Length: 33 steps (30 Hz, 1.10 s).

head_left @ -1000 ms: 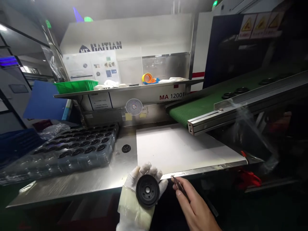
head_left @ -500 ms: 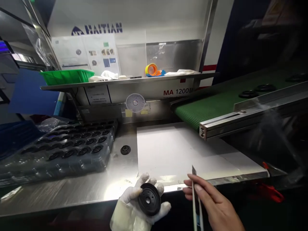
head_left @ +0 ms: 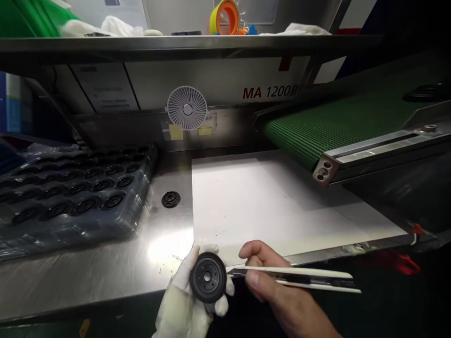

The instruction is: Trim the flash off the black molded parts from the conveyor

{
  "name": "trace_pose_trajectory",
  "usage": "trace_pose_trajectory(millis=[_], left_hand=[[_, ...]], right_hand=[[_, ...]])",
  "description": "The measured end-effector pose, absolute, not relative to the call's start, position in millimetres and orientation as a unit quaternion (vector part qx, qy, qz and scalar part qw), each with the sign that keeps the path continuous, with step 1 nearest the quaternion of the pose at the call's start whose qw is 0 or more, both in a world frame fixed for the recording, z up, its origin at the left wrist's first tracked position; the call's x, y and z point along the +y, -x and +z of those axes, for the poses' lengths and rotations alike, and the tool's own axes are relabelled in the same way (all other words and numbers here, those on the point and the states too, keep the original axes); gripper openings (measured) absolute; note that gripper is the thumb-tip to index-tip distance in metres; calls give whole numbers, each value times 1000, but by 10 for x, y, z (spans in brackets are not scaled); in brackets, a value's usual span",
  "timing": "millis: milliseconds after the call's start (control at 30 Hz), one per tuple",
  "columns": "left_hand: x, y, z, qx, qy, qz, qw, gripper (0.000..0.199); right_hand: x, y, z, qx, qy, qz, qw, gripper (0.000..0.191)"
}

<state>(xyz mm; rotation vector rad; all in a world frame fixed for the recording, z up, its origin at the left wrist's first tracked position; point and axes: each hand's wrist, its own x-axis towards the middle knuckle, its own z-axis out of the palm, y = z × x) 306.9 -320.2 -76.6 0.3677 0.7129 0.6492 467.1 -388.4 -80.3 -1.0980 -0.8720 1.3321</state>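
My left hand (head_left: 188,286), in a white glove, holds a round black wheel-like part (head_left: 207,278) with a centre hole and a ring of small holes, face towards me. My bare right hand (head_left: 271,286) is closed on a white-handled utility knife (head_left: 317,276). The knife lies almost level, its blade pointing left at the right rim of the black part. Whether the tip touches the rim, I cannot tell. Beyond my left hand, a smaller stepped black part (head_left: 171,199) rests on the metal bench (head_left: 155,239).
A clear plastic tray (head_left: 123,220) with several black parts stands at left. A white sheet (head_left: 246,202) covers the bench's middle. The green conveyor (head_left: 317,126) juts in from the right. A shelf (head_left: 197,43) crosses above; a small fan (head_left: 187,108) is behind.
The view has tilted down and closer. My right hand has swung the knife from upright to nearly level and brought its blade to the part's rim. The part has turned to face me more squarely.
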Motion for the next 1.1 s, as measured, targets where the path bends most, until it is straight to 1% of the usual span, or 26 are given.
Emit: trace_pose_trajectory(millis=[100, 200, 300, 433, 567, 800, 967, 1100], left_hand=[[-3252, -3078, -767, 351, -192, 302, 865, 42], [-3281, -3090, -723, 373, -195, 316, 850, 49], [-3292, -3089, -719, 382, -211, 311, 845, 51], [-3299, -3067, -799, 354, -222, 287, 862, 48], [-3312, -3050, -854, 345, -228, 285, 864, 50], [-3306, -3021, -878, 349, -227, 294, 861, 46], [-3305, -2982, -918, 341, -258, 262, 865, 54], [-3306, -2969, -926, 333, -269, 257, 867, 54]], right_hand=[[-3849, -4595, -770, -402, 456, 606, 513, 20], [-3841, -4574, -790, -438, 501, 567, 487, 20], [-3862, -4567, -838, -409, 544, 545, 490, 26], [-3901, -4545, -885, -359, 572, 549, 493, 31], [-3908, -4502, -882, -364, 590, 533, 484, 31], [-3901, -4454, -882, -353, 601, 515, 500, 29], [-3894, -4454, -892, -362, 602, 511, 496, 28], [-3889, -4415, -889, -347, 604, 514, 501, 28]])
